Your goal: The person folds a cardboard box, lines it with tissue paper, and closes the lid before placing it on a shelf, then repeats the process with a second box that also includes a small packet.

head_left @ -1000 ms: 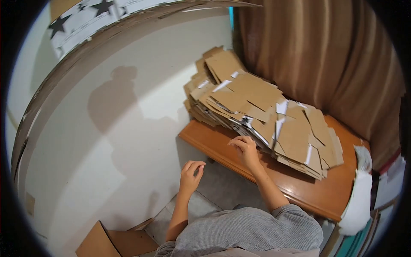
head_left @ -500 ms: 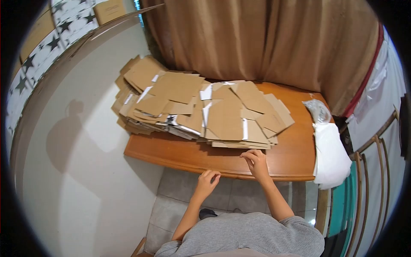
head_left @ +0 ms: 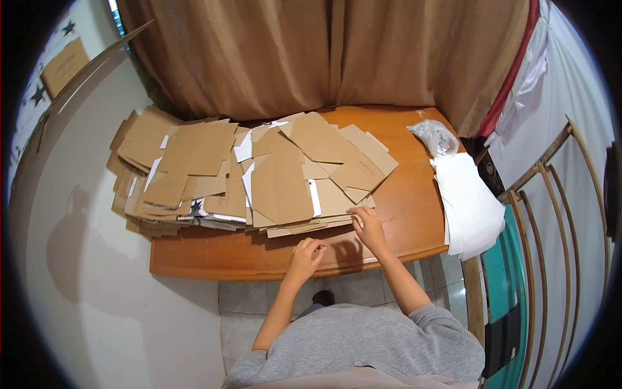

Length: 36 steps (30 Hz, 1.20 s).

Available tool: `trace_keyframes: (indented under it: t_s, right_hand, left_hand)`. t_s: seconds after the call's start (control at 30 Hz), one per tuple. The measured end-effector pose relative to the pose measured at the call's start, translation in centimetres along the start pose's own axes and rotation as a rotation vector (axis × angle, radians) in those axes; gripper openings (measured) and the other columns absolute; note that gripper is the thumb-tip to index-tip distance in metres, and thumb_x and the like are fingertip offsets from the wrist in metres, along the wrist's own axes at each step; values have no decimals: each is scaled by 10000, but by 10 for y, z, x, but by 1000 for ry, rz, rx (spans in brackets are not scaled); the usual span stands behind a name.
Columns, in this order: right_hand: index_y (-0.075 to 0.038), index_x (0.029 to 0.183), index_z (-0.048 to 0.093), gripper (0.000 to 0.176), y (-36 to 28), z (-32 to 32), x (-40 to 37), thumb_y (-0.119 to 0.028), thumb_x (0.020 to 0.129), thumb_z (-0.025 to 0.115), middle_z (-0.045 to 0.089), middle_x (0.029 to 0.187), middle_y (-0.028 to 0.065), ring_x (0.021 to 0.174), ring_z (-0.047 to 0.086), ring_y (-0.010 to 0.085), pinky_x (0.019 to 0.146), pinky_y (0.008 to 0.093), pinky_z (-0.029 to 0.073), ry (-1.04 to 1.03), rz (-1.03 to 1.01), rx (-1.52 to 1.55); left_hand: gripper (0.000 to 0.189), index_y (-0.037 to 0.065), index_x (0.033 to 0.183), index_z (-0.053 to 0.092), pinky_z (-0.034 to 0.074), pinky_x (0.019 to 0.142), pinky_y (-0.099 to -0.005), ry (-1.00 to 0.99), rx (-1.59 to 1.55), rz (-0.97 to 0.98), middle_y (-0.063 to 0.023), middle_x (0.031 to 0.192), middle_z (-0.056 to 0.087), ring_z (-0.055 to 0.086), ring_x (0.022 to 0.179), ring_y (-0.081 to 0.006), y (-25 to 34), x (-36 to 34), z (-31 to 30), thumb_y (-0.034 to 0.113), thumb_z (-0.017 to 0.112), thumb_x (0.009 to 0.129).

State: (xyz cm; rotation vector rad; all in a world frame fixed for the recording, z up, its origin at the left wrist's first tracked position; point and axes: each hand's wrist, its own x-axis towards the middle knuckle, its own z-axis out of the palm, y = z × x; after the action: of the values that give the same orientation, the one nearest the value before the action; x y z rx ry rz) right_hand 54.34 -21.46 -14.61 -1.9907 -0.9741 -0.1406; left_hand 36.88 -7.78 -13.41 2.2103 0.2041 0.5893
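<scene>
A spread pile of flat brown cardboard pieces [head_left: 278,181] covers the far and left part of a wooden table [head_left: 214,256]. My right hand [head_left: 368,225] rests on the table with its fingertips touching the near right edge of the pile. My left hand [head_left: 306,251] hovers over the bare wood just in front of the pile, fingers loosely curled, holding nothing. A second heap of cardboard [head_left: 165,162] overhangs the table's left end.
A folded white cloth [head_left: 470,204] and a crumpled clear plastic bag [head_left: 434,136] lie at the table's right end. Brown curtains [head_left: 311,55] hang behind. A white wall [head_left: 78,272] stands on the left, and a railing [head_left: 551,214] on the right.
The view has swung left to right so the table sits centred. Both hands moved forward toward the pile; my right hand now touches its near edge.
</scene>
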Motion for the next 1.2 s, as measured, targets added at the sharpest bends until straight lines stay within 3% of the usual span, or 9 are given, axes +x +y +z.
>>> trace_keyframes:
  t_s: [0.13, 0.3, 0.53, 0.8, 1.0, 1.07, 1.1, 1.13, 1.2]
  right_hand:
    - [-63, 1041, 605, 258, 43, 31, 26, -46, 784, 605, 605, 1000, 167, 953, 579, 332, 832, 383, 467, 138, 145, 80]
    - [-59, 1143, 538, 404, 68, 40, 39, -68, 755, 652, 543, 1184, 173, 1092, 516, 356, 925, 423, 424, -2, 150, -135]
    - [-43, 1167, 521, 402, 91, 49, 46, -78, 784, 637, 523, 1215, 194, 1113, 499, 382, 934, 413, 424, -82, 217, -89]
    - [-58, 1039, 609, 292, 75, 37, 68, -92, 750, 622, 647, 841, 187, 807, 629, 354, 708, 424, 514, -88, 345, -319]
    - [-81, 988, 687, 203, 44, 5, 70, -93, 799, 614, 667, 877, 156, 806, 646, 308, 703, 383, 517, 120, 171, -284]
    - [-86, 991, 689, 202, 33, -6, 62, -85, 800, 623, 670, 892, 148, 810, 649, 294, 699, 369, 518, 147, 172, -272]
    - [-102, 987, 687, 209, 28, -9, 53, -81, 786, 633, 672, 884, 131, 801, 647, 287, 694, 367, 520, 193, 122, -245]
    - [-118, 983, 685, 219, 23, -12, 45, -77, 772, 643, 675, 876, 113, 792, 644, 279, 690, 366, 521, 242, 68, -218]
    - [-135, 1011, 685, 261, 11, -20, 26, -73, 759, 664, 678, 869, 101, 783, 646, 275, 693, 359, 523, 237, 69, -219]
  left_hand:
    - [101, 45, 890, 635, 470, 733, -386, 10, -25, 15, -125, 852, 609, 588, 817, -305, -15, 34, -5, 128, 611, 837]
    - [101, 37, 906, 634, 470, 732, -368, -61, -43, 6, -128, 851, 605, 589, 800, -297, -32, 59, -9, 105, 601, 839]
    - [89, 26, 906, 627, 475, 724, -350, -53, -59, -11, -125, 826, 592, 592, 770, -262, -45, 76, -7, 65, 594, 833]
    - [94, 28, 923, 632, 476, 606, -292, -109, -166, -37, -119, 803, 602, 584, 677, -201, -53, 88, 5, 76, 604, 847]
    - [129, 29, 925, 632, 432, 548, -232, -231, -305, -232, -33, 725, 592, 520, 617, -69, -53, 108, 20, 148, 590, 895]
    - [170, 36, 983, 604, 438, 548, -232, -112, -395, -309, -36, 717, 590, 527, 625, -71, -57, 120, 34, 188, 562, 922]
    - [347, 47, 1140, 495, 472, 572, -245, -169, -591, -449, -94, 821, 607, 582, 668, -132, -80, 124, 47, 324, 535, 935]
    - [347, 47, 1140, 495, 472, 572, -245, -182, -594, -446, -94, 821, 607, 582, 668, -132, -72, 133, 46, 324, 535, 935]
    - [536, 55, 1243, 358, 510, 613, -290, -196, -1051, -824, -164, 989, 584, 624, 743, -224, -56, 153, 45, 451, 511, 916]
